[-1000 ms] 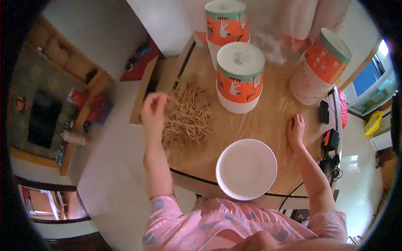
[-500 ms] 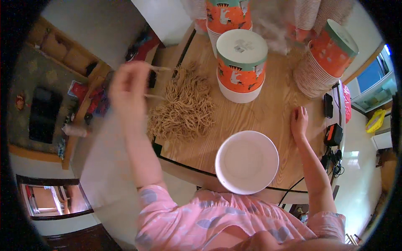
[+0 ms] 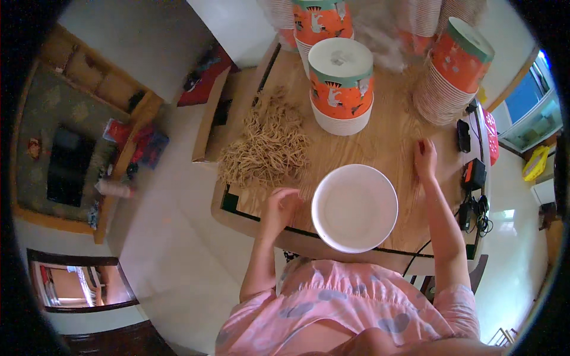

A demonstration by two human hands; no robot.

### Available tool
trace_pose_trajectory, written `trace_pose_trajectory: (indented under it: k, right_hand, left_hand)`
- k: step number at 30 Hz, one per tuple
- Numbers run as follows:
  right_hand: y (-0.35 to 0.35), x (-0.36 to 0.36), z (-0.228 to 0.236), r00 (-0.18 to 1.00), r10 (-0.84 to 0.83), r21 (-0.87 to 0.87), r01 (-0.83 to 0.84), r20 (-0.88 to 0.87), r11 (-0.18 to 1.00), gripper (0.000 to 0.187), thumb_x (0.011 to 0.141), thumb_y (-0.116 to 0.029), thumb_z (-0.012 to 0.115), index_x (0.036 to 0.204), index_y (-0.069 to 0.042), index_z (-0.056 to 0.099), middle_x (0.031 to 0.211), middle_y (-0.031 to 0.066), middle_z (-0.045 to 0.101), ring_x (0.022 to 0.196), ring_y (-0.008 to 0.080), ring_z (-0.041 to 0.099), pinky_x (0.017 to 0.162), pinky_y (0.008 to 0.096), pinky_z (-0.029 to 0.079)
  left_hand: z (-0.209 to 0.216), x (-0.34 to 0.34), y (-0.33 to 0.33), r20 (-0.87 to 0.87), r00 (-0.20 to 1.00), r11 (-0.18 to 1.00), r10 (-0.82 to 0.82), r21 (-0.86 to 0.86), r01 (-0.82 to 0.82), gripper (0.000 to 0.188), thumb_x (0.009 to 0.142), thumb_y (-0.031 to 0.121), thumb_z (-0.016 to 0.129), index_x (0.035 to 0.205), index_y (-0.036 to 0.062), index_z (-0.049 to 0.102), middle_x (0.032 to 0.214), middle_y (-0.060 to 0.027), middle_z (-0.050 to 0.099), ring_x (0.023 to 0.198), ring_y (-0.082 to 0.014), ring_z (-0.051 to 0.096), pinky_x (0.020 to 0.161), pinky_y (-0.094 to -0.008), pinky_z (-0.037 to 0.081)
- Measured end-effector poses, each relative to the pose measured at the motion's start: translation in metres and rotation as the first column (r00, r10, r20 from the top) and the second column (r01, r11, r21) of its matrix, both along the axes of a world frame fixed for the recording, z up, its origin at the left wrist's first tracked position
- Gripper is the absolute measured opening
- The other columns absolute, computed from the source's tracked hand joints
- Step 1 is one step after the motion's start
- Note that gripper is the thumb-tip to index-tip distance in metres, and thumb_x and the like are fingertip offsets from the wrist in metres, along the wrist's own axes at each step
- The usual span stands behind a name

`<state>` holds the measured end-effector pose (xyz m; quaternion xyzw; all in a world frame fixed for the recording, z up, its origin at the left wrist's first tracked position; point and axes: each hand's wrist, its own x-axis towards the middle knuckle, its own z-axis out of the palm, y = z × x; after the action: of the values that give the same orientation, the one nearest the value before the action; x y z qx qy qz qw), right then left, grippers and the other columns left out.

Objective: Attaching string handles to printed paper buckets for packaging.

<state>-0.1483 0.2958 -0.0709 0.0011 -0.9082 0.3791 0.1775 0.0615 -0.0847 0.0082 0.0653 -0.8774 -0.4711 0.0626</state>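
A white paper tub [image 3: 354, 209], its inside facing up, stands at the near edge of the table. Just left of it is my left hand [image 3: 280, 209], fingers loosely bent and spread toward the rim, with nothing visible in them. Beyond that hand lies a tangled heap of tan paper-like cords [image 3: 267, 148]. My right hand [image 3: 425, 159] rests on the tabletop to the right of the tub, its fingers curled in and nothing seen in them. A short upside-down stack of orange and green printed tubs [image 3: 341, 98] stands beyond the white one.
More stacked tubs [image 3: 454, 71] stand at the far right, others at the back beside clear plastic wrapping [image 3: 380, 44]. Along the right edge lie a black holder [image 3: 464, 136], an orange-black box [image 3: 474, 174] and coiled cables [image 3: 482, 216]. A cardboard box [image 3: 208, 133] adjoins the table's left side.
My left hand has come down from above the left of the cord heap, moving right and nearer, to beside the white tub. My right hand has stayed on the table.
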Motion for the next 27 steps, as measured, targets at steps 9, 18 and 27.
trace_pose_trajectory:
  k: [9,18,27]
  right_hand:
    - [-0.123,0.108,0.224,0.563,0.805,-0.024,-0.822,-0.187,0.57,0.015,0.076,-0.009,0.063,0.09,-0.002,0.059,0.086,0.0082,0.062,0.079,0.0222,0.06,0.075,0.0337,0.048]
    - [-0.135,0.137,0.224,0.451,0.852,0.167,-0.849,-0.266,0.501,0.013,0.078,-0.014,0.062,0.086,-0.004,0.059,0.077,0.0096,0.057,0.075,0.0269,0.057,0.069,0.0374,0.047]
    - [-0.1,0.162,0.214,0.525,0.833,0.047,-0.841,-0.173,0.54,0.009,0.076,-0.004,0.065,0.083,-0.004,0.06,0.08,0.0083,0.058,0.075,0.0278,0.057,0.067,0.0364,0.046]
  left_hand:
    - [0.097,-0.007,0.032,-0.477,0.877,0.979,0.055,0.199,0.047,0.021,0.083,0.001,0.059,0.104,-0.0017,0.058,0.105,-0.0111,0.059,0.098,-0.0196,0.057,0.086,-0.0298,0.044]
    - [0.138,-0.009,0.064,-0.211,0.945,0.705,-0.251,0.628,0.328,0.033,0.085,0.003,0.058,0.117,0.0013,0.053,0.092,-0.0048,0.058,0.07,-0.0052,0.052,0.058,-0.0196,0.042]
    - [0.15,0.025,0.042,-0.308,0.936,0.986,-0.168,-0.05,0.161,0.008,0.074,0.0,0.07,0.081,0.0032,0.067,0.065,0.0004,0.048,0.055,-0.007,0.043,0.048,-0.0208,0.033]
